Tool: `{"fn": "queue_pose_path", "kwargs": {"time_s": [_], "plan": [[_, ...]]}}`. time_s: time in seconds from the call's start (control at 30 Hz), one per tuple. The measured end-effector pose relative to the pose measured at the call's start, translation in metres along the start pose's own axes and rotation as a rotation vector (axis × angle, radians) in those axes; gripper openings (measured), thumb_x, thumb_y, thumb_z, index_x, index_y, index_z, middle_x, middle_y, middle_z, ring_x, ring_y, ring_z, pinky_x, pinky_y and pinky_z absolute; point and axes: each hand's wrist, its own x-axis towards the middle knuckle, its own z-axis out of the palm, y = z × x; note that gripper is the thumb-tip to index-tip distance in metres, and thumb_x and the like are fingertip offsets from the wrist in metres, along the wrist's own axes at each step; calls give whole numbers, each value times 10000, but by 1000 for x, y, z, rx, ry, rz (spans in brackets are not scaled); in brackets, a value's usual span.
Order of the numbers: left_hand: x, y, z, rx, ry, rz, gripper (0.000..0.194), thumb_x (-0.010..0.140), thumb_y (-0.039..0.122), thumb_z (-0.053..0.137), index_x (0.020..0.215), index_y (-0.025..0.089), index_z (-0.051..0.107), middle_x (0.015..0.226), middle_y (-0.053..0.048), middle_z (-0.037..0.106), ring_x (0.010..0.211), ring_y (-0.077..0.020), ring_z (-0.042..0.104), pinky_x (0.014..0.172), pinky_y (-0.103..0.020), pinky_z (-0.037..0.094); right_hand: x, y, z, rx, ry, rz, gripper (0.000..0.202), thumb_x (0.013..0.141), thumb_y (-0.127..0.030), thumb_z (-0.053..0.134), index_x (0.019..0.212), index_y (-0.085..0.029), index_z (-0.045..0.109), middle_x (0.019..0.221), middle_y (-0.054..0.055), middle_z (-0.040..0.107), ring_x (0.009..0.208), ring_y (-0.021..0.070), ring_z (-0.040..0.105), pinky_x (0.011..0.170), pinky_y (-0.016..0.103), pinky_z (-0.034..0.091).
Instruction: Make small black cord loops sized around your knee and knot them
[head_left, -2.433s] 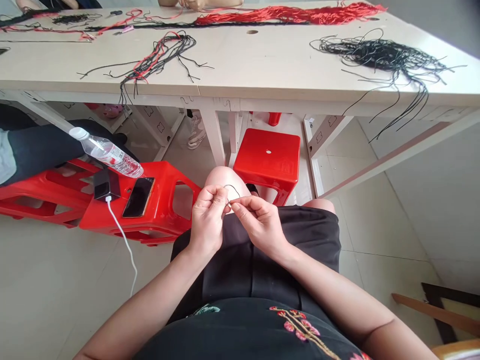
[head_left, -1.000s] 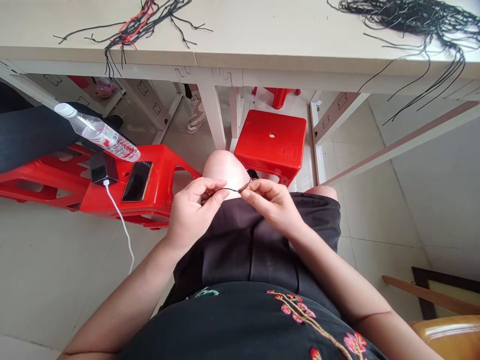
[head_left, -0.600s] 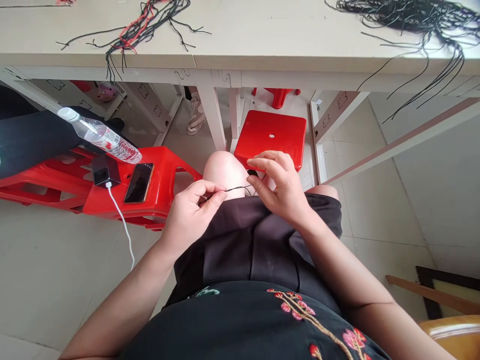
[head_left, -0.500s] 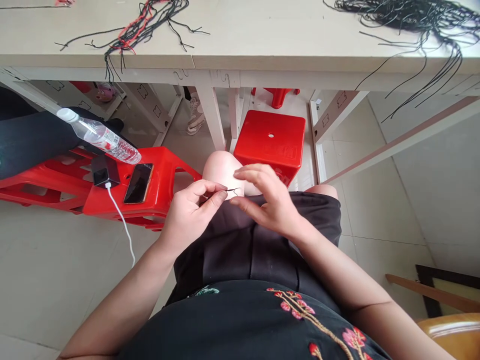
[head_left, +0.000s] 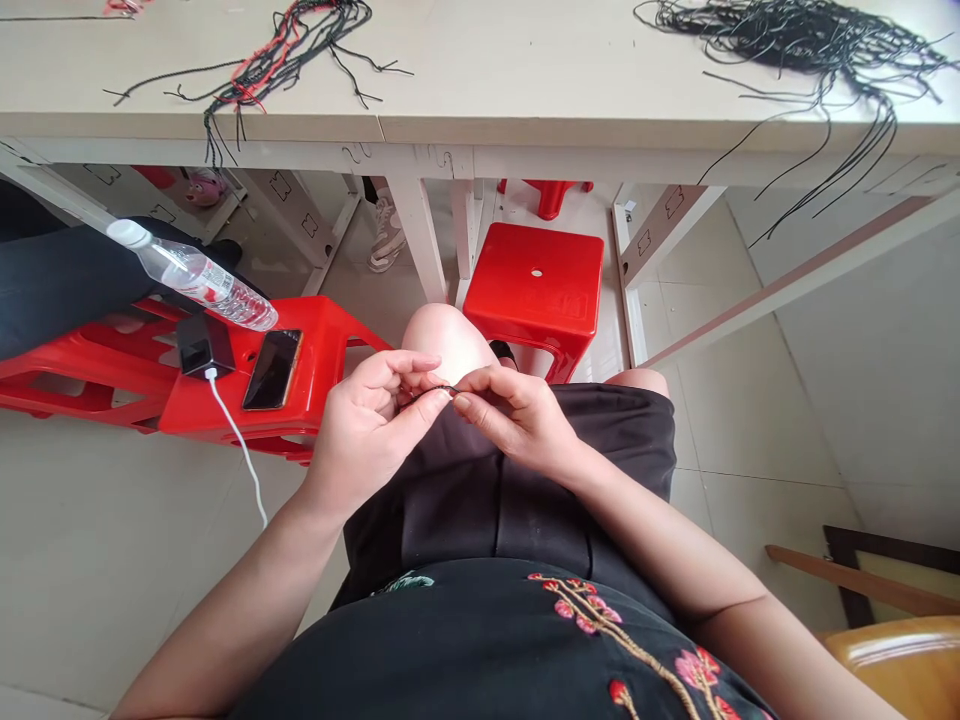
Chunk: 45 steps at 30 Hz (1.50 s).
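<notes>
Above my lap, a short dark cord [head_left: 444, 388] runs between my two hands. My left hand [head_left: 375, 410] is closed, with the cord between its thumb and fingers. My right hand [head_left: 521, 412] pinches the cord's other end between thumb and forefinger. The fingertips of both hands almost meet, and most of the cord is hidden by them. On the table [head_left: 480, 80] beyond lie a bundle of black and red braided cords [head_left: 289, 55] at the left and a tangled heap of black cords [head_left: 795, 40] at the right, some strands hanging over the edge.
On a red stool [head_left: 311, 330] at my left are a plastic water bottle [head_left: 199, 275], a phone [head_left: 272, 370] and a black charger box [head_left: 202, 345] with a white cable. Another red stool [head_left: 536, 275] stands under the table. A person's dark-clothed leg [head_left: 67, 290] is at the far left.
My right hand, open and apart from the cord before, has come in to the left and closed on its end. My left hand keeps its hold, with its fingers slightly shifted.
</notes>
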Motion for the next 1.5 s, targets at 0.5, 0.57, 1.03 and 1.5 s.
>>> {"fn": "queue_pose_path", "kwargs": {"time_s": [0.5, 0.57, 1.03, 1.5], "plan": [[-4, -10, 1, 114, 18, 96, 291, 723, 170, 702, 1007, 188, 642, 848, -16, 672, 805, -130, 659, 730, -246, 553, 3, -3, 4, 386, 74, 309, 187, 785, -345, 637, 733, -179, 568, 641, -35, 561, 552, 82, 550, 535, 236, 493], [-4, -11, 0, 116, 13, 94, 299, 724, 168, 701, 1016, 190, 640, 854, -17, 668, 815, -131, 654, 733, -246, 548, 3, -4, 4, 409, 80, 352, 205, 784, -364, 629, 720, -181, 561, 634, -41, 549, 543, 78, 536, 526, 232, 485], [2, -14, 3, -34, -115, -118, 298, 731, 263, 693, 1002, 165, 613, 759, -6, 638, 732, -122, 634, 723, -261, 544, 1, 5, 7, -79, 91, 60, 120, 867, -283, 512, 790, -191, 522, 696, -5, 582, 601, 97, 501, 551, 230, 410], [23, -73, -9, 222, 8, -351, 259, 643, 201, 595, 882, 162, 687, 708, 0, 625, 628, -115, 545, 609, -249, 431, 12, 50, -26, -1202, -48, 127, 193, 848, -185, 426, 794, -148, 607, 780, 76, 670, 670, 163, 563, 505, 265, 207]]}}
